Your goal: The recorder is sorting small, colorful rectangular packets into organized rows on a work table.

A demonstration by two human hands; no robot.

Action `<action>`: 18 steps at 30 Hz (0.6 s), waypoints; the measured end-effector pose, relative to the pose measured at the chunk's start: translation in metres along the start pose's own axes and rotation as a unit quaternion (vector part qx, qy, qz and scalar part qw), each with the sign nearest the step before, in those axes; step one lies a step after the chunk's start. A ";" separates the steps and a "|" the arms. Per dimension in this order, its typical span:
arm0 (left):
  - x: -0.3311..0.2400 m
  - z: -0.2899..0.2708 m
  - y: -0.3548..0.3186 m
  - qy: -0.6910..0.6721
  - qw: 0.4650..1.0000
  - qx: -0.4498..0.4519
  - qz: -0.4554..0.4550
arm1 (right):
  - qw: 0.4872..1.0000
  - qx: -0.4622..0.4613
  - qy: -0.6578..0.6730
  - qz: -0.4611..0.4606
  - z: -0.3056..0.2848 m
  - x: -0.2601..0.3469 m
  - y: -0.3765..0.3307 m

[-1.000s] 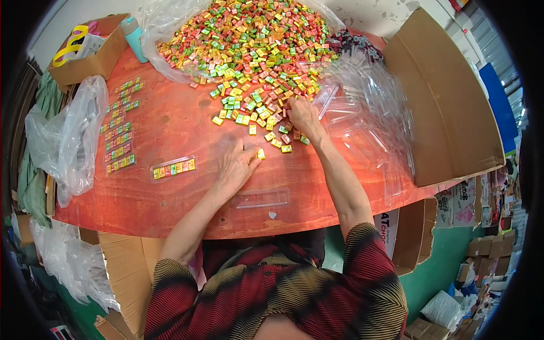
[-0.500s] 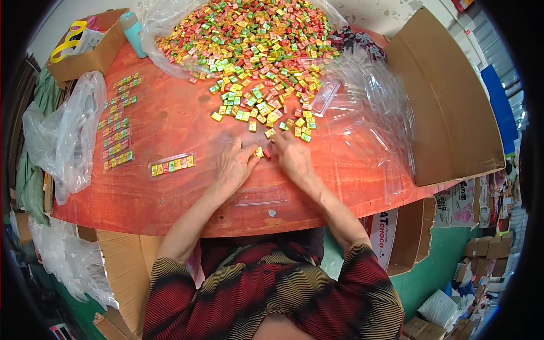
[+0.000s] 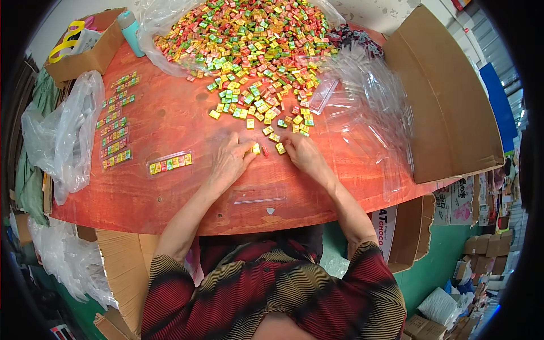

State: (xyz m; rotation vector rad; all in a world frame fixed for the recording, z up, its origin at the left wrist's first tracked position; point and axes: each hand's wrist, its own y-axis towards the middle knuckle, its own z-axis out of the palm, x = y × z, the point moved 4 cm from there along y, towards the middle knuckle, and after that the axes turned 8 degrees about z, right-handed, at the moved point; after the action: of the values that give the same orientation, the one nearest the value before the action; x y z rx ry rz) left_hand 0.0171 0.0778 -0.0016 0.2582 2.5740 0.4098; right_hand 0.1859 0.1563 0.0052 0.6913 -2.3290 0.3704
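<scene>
My left hand [image 3: 229,163] rests on the table with thumb and fingers closed on a small yellow box [image 3: 255,148]. Beside that box lies a small red box [image 3: 264,151], between my hands. The fingertips of my right hand [image 3: 309,156] pinch another small yellow box [image 3: 280,148] at its right side. Just beyond my fingers, a few loose little boxes [image 3: 274,137] lie at the near end of a large heap of small red, yellow and green boxes [image 3: 249,45]. Nearer to me lies a clear plastic tray [image 3: 260,195].
A filled clear tray [image 3: 171,164] lies left of my hands, with several filled rows [image 3: 116,133] farther left. Empty clear trays [image 3: 368,102] are piled at the right before a tall cardboard box [image 3: 447,96]. A turquoise bottle [image 3: 130,33] stands at the far left.
My right hand has moved to the right, away from my left. A yellow box now shows at its fingertips, and the red box is more exposed. My left hand has barely shifted.
</scene>
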 end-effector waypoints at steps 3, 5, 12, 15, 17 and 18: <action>-0.003 -0.002 -0.003 0.019 1.000 -0.013 0.007 | 0.986 -0.122 -0.117 -0.005 -0.004 0.026 -0.012; -0.004 -0.005 -0.001 0.019 1.000 0.002 -0.010 | 0.977 -0.119 -0.097 -0.146 0.015 0.040 -0.012; 0.003 -0.012 -0.009 0.031 0.999 -0.002 -0.028 | 0.965 -0.126 -0.155 -0.168 0.049 0.056 0.003; 0.008 -0.016 -0.012 0.023 0.999 -0.015 -0.043 | 0.989 -0.063 -0.080 -0.110 0.043 0.051 0.001; 0.006 -0.017 -0.011 0.009 1.000 -0.011 -0.020 | 0.984 -0.102 -0.088 -0.116 0.019 0.040 -0.010; 0.007 -0.016 -0.011 0.009 1.000 -0.013 -0.024 | 0.978 -0.143 -0.093 -0.120 0.006 0.035 -0.016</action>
State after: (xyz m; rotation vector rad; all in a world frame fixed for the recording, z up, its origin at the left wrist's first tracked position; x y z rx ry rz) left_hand 0.0015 0.0659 0.0044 0.1843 2.5863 0.4287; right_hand 0.1696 0.1271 0.0251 0.8806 -2.3703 -0.1432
